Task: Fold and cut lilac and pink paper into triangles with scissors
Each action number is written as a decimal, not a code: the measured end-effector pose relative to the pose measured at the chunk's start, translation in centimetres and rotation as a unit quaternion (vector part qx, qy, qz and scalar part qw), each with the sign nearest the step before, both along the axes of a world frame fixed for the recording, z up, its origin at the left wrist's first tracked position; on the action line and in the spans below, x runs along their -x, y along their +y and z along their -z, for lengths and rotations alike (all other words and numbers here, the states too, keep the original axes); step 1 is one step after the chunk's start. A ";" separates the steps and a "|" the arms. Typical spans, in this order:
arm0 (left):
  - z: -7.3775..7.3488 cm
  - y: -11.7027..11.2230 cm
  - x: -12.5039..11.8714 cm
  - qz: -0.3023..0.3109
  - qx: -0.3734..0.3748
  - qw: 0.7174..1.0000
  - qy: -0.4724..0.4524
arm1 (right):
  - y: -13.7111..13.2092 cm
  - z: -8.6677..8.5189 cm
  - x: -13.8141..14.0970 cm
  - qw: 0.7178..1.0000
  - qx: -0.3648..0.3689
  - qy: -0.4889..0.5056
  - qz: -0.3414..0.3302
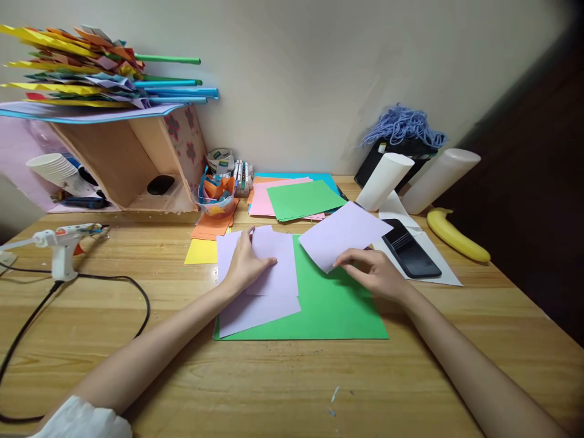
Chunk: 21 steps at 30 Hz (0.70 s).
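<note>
My right hand (371, 269) pinches the near corner of a lilac sheet of paper (342, 234) between thumb and fingertips. That sheet is lifted and tilted above the right part of a large green sheet (340, 313). On the left part of the green sheet lie several overlapping lilac sheets (276, 283). My left hand (249, 264) rests on them, with its thumb stretched to the right and its fingers pointing to their far edge. Some of its fingers are hidden behind the hand.
A glue gun (66, 249) with a looping black cable stands at left. A phone (410, 249) and a banana (458, 236) lie at right. Behind are stacked coloured papers (305, 199), a plastic cup of scraps (216, 194), a white paper roll (383, 182) and an open box (123, 164).
</note>
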State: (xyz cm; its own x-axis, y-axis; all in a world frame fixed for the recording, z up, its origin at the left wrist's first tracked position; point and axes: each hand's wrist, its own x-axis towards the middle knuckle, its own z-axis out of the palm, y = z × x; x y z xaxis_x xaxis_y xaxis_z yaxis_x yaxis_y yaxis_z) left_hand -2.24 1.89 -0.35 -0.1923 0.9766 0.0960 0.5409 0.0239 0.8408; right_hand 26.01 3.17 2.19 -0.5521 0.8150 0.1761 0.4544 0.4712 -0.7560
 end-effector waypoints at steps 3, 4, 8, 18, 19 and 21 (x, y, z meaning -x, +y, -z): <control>-0.2 0.1 -0.6 0.010 0.054 0.988 -0.142 | -0.7 0.1 0.5 0.998 0.007 0.058 -0.033; -0.3 -0.1 -0.9 0.017 0.060 0.982 -0.176 | -0.9 0.2 0.7 0.996 0.016 0.073 -0.043; -0.6 -0.7 -2.1 0.078 0.112 0.953 -0.270 | -1.4 0.2 1.8 0.986 0.110 0.082 -0.093; -1.2 -1.5 -2.4 0.141 0.151 0.908 -0.365 | -1.5 0.4 3.0 0.952 0.281 0.031 -0.118; -1.2 -1.5 -2.4 0.155 0.148 0.906 -0.364 | -1.5 0.3 3.0 0.953 0.276 0.029 -0.125; -1.2 -1.6 -2.4 0.178 0.142 0.899 -0.374 | -1.4 0.3 2.8 0.962 0.250 0.037 -0.105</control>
State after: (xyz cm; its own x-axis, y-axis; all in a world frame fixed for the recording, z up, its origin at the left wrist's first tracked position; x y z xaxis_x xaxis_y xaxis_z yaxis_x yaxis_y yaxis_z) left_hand 0.11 0.33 0.85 0.2308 0.9538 -0.1921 -0.1578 0.2316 0.9599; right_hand 23.16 1.78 1.85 -0.7149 0.6797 -0.1639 0.3258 0.1164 -0.9383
